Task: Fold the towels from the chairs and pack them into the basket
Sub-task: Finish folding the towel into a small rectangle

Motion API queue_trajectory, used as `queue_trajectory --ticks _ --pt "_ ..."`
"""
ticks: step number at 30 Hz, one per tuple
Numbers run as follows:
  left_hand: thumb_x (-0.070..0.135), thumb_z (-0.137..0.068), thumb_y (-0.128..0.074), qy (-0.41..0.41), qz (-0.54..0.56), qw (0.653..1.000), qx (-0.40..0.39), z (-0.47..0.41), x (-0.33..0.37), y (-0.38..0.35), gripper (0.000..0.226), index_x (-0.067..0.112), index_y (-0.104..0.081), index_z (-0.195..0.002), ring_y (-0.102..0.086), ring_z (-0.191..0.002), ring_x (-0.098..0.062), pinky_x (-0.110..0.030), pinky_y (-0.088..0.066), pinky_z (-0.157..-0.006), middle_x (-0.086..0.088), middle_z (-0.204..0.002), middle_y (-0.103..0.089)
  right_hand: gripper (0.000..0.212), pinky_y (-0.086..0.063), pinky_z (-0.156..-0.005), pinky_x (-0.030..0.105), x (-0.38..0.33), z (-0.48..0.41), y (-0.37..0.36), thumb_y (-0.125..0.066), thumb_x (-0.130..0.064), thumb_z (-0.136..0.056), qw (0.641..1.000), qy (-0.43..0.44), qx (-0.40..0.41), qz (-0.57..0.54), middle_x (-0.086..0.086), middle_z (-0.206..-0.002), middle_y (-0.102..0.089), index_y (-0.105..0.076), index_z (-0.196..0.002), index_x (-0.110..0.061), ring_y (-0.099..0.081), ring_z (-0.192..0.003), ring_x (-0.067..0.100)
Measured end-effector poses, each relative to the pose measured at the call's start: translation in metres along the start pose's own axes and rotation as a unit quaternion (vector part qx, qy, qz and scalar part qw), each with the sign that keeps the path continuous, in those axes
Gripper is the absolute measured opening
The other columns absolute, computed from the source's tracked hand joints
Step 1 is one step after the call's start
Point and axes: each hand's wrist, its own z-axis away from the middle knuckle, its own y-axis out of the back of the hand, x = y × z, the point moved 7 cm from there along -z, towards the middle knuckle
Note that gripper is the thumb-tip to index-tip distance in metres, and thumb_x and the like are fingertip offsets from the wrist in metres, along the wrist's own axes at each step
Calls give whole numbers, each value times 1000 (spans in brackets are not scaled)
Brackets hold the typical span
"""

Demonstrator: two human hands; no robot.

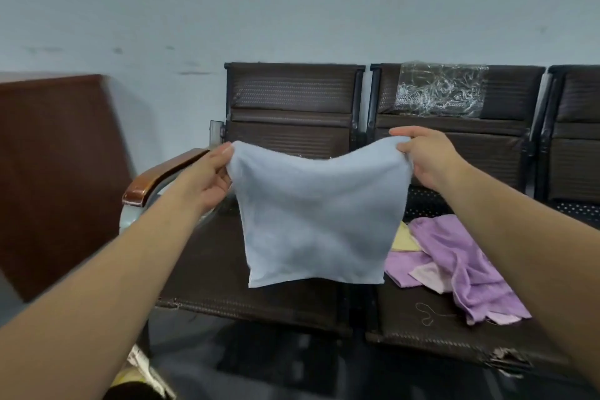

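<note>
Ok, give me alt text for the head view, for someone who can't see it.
A blue towel hangs spread between the left grip and right grip, each pinching a top corner, before dark chairs. A purple towel and yellow cloth lie crumpled on the next seat.

In the middle of the frame, a pale blue-grey square cloth towel (318, 214) is showing one plain shade throughout. At lower right, a crumpled lilac-purple terry towel (454, 256) is showing paler pinkish undersides, beside a pale yellow cloth (402, 239). The dark brown padded chairs (292, 97) are showing a fine ribbed weave; at left, a reddish-brown curved wooden armrest (156, 182) is gleaming.
</note>
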Motion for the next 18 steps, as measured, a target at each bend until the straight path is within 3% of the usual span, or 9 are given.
queue_trajectory --ticks 3,6,8,11,13,15,18 --pt "3 -100 -53 2 -78 997 -8 1 -4 13 31 9 -58 -130 -70 -90 -10 -18 -58 -69 -3 -107 -71 38 -51 -70 32 4 4 -1 -52 10 -86 999 9 1 49 10 -96 -67 -74 -86 -21 -60 -88 28" --pt "0 -94 -63 -67 -218 973 25 1 3 39 33 12 -65 -125 -68 -105 -18 -28 -57 -89 -5 -110 -71 33 -56 -86 43 14 6 -1 -58 8 -84 996 20 3 89 15 -107 -69 -73 -84 -21 -64 -98 32" --pt "7 -89 -71 -111 -331 936 34 1 12 48 24 22 -74 -107 -68 -109 -24 -38 -54 -99 -6 -109 -73 30 -56 -88 43 17 9 -1 -58 8 -85 991 29 7 134 14 -105 -68 -72 -86 -18 -63 -102 31" --pt "16 -88 -75 -157 -443 882 42 4 28 44 16 32 -75 -86 -70 -99 -28 -42 -57 -93 -5 -96 -75 27 -53 -70 33 23 10 -9 -53 11 -89 984 1 -9 176 9 -91 -63 -69 -88 -11 -59 -93 27" --pt "19 -89 -74 -181 -506 843 41 1 37 36 14 32 -74 -85 -71 -90 -27 -41 -58 -90 -2 -88 -74 28 -53 -66 34 34 8 -16 -51 13 -91 984 -54 -24 166 14 -95 -61 -67 -84 -9 -58 -93 29" --pt "18 -89 -73 -192 -533 823 41 -6 42 31 10 27 -73 -88 -68 -83 -21 -37 -58 -87 1 -86 -71 25 -56 -69 37 48 0 -18 -55 14 -91 986 -113 -20 123 18 -103 -63 -69 -84 -6 -61 -97 32" --pt "15 -90 -72 -179 -541 820 48 -22 43 33 5 19 -74 -93 -64 -83 -17 -30 -58 -79 -6 -92 -71 11 -60 -82 42 65 -17 -24 -69 7 -86 983 -175 -19 43 20 -111 -68 -72 -95 0 -69 -98 33"
